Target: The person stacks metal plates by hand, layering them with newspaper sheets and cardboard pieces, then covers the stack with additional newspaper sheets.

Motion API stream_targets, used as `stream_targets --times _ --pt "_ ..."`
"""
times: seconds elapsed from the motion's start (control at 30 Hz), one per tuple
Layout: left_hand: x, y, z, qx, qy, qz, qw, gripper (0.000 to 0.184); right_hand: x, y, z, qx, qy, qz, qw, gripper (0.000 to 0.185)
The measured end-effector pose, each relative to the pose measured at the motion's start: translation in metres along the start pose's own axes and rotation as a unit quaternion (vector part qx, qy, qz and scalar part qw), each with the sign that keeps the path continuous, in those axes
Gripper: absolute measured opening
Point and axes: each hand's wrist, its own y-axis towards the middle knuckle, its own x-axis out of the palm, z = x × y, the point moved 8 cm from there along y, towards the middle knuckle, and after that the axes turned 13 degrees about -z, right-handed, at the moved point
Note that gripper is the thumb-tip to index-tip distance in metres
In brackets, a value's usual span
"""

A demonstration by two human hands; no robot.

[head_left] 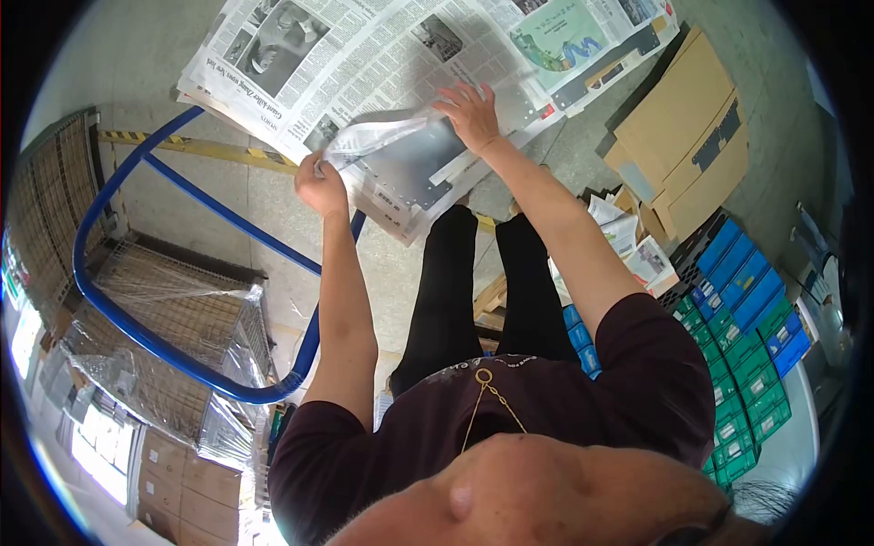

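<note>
Broad sheets of newspaper (382, 55) lie in a stack in front of me, printed with text and photos. My left hand (321, 187) is closed on the near left edge of a newspaper sheet, which lifts and curls beside the fingers. Under that raised fold, a page with a large grey picture (419, 164) shows. My right hand (469, 116) lies on the paper further right, palm down, with its fingers apart. What the stack rests on is hidden.
A blue tubular handle (196, 373) curves along my left. Behind it stand wire mesh cages (173, 300) wrapped in clear film. To the right are flattened cardboard (683, 136), loose newspapers (651, 259), and stacked blue boxes (742, 273) and green boxes (742, 400). Yellow-black tape (200, 150) marks the floor.
</note>
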Motion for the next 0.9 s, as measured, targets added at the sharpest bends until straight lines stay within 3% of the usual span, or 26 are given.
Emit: stream_targets --times 0.13,0.17,0.27,0.3,0.4,0.43,0.53,0.57,0.7,0.77,0.9 --pt "-0.005 0.015 0.038 -0.048 -0.001 -0.038 0.998 0.018 -0.033 0.018 -0.031 -0.1 -0.024 0.047 0.994 0.026" --pt "-0.007 0.019 0.05 -0.123 0.058 -0.105 0.985 0.026 -0.042 0.019 -0.038 -0.117 -0.019 0.06 0.991 0.026" --pt "0.008 0.03 0.038 -0.112 0.219 -0.17 0.954 0.036 -0.055 0.018 -0.043 -0.142 -0.03 0.08 0.986 0.022" --pt "0.017 0.028 0.032 -0.144 0.227 -0.242 0.932 0.049 -0.058 0.016 -0.042 -0.144 -0.037 0.083 0.985 0.021" --pt "0.053 0.014 0.007 -0.094 0.257 -0.319 0.907 0.059 -0.035 0.007 -0.024 -0.084 -0.051 0.005 0.995 0.021" --pt "0.07 0.005 -0.007 -0.148 0.237 -0.404 0.871 0.073 -0.018 0.002 -0.013 -0.066 -0.071 -0.025 0.995 0.021" --pt "0.104 -0.01 -0.038 -0.118 0.243 -0.393 0.879 0.081 0.014 -0.002 0.013 -0.014 -0.114 -0.097 0.989 0.024" --pt "0.113 -0.015 -0.049 -0.154 0.228 -0.409 0.87 0.086 0.017 0.005 0.017 -0.003 -0.119 -0.107 0.987 0.026" --pt "0.118 -0.022 -0.03 -0.167 0.299 -0.367 0.865 0.087 0.01 0.029 0.012 -0.006 -0.145 -0.078 0.986 0.029" --pt "0.121 -0.024 -0.025 -0.164 0.321 -0.338 0.87 0.088 0.02 0.028 0.012 -0.01 -0.143 -0.111 0.983 0.033" --pt "0.129 -0.035 -0.012 -0.074 0.334 -0.276 0.898 0.085 0.026 0.005 0.019 0.055 -0.14 -0.167 0.974 0.043"
